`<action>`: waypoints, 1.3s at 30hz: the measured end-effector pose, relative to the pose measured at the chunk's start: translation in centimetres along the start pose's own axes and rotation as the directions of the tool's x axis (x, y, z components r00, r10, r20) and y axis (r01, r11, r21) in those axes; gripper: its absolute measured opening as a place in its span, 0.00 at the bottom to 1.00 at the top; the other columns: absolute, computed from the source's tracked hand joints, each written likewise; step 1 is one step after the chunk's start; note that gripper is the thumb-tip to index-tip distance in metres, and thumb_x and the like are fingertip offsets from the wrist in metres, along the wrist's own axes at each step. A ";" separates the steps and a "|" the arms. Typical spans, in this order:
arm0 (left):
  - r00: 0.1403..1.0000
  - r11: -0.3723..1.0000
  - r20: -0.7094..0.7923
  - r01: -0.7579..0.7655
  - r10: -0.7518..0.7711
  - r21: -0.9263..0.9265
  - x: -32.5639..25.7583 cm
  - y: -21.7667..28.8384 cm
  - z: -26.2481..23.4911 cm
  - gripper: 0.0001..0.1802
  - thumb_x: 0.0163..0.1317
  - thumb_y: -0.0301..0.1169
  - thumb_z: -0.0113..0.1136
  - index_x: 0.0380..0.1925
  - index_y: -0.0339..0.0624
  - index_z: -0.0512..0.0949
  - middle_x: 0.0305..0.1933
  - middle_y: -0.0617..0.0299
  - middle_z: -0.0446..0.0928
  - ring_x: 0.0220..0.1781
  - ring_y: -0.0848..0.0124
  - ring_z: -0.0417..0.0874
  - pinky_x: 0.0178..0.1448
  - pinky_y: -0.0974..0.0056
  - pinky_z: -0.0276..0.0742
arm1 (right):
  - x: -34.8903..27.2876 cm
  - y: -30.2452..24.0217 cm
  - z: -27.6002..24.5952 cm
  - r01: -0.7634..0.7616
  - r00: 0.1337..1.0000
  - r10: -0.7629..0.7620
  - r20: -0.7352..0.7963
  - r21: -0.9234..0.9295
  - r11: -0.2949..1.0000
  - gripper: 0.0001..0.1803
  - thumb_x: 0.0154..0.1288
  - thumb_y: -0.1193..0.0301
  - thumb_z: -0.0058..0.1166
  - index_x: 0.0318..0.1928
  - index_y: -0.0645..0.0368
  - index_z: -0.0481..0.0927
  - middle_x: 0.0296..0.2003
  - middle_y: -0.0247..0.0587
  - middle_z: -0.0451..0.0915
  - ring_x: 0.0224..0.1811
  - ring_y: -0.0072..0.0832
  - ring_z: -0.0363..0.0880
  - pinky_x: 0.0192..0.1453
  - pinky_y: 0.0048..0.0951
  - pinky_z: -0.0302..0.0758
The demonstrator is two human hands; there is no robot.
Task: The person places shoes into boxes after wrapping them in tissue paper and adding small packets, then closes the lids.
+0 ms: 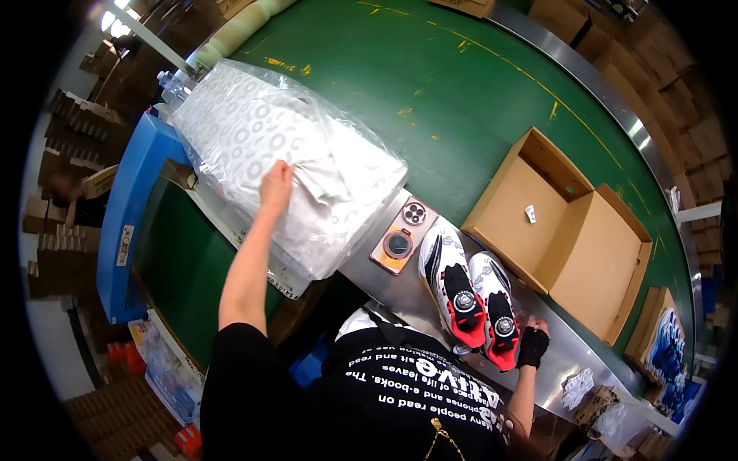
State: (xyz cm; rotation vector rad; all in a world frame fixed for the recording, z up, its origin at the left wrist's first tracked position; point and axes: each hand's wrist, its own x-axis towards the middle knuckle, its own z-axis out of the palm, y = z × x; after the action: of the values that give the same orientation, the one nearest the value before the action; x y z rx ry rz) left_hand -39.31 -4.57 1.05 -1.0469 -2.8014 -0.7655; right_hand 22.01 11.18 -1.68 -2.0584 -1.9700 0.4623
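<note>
My left hand is closed, its fingertips pinching a stack of white tissue paper printed with grey rings. The stack lies in a clear plastic bag at the left of the green table. On the metal edge before me, a pair of white, black and red sneakers with round dial closures stands side by side. My right hand, in a black fingerless glove, is beside the heel of the right shoe. Its fingers are curled, and what they may hold is hidden. An open brown shoebox with a small white packet inside lies beyond the shoes.
A phone with a ring on its back lies between paper and shoes. To the left stands a blue machine frame. Another box with blue-and-white contents sits at far right, near crumpled white paper. Stacked cartons line both sides.
</note>
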 end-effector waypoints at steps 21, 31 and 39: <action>0.437 0.236 -0.071 -0.608 0.897 -0.758 -10.8 48.9 3.8 0.26 0.55 0.40 0.56 0.48 0.35 0.66 0.51 0.42 0.63 0.57 0.49 0.63 0.58 0.52 0.60 | 11.9 -7.9 -9.8 0.064 0.953 0.271 -0.132 0.967 0.245 0.11 0.55 0.65 0.55 0.29 0.52 0.66 0.13 0.22 0.62 0.11 0.13 0.60 0.12 0.17 0.56; 0.583 0.574 0.209 -0.811 0.785 0.112 -2.8 34.7 11.2 0.36 0.51 0.57 0.51 0.56 0.48 0.63 0.64 0.46 0.51 0.67 0.54 0.48 0.60 0.33 0.37 | 11.7 17.3 -16.1 -0.104 0.504 0.795 -0.337 0.891 0.443 0.26 0.50 0.64 0.59 0.45 0.62 0.65 0.15 0.34 0.68 0.11 0.21 0.61 0.13 0.23 0.59; 0.637 0.765 0.770 0.484 0.024 -0.424 1.7 29.4 15.4 0.43 0.44 0.58 0.58 0.45 0.26 0.68 0.45 0.46 0.72 0.46 0.60 0.74 0.49 0.54 0.70 | 3.1 -0.8 -17.3 0.101 0.602 -0.300 -0.740 -0.302 0.948 0.26 0.53 0.73 0.50 0.54 0.61 0.63 0.44 0.49 0.66 0.47 0.38 0.66 0.49 0.32 0.65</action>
State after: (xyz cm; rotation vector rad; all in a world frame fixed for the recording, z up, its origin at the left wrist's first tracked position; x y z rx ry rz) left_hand -20.29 22.74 0.62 -1.2953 -3.5489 -1.7186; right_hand 28.26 14.95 14.32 -1.6509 -1.6757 -0.6676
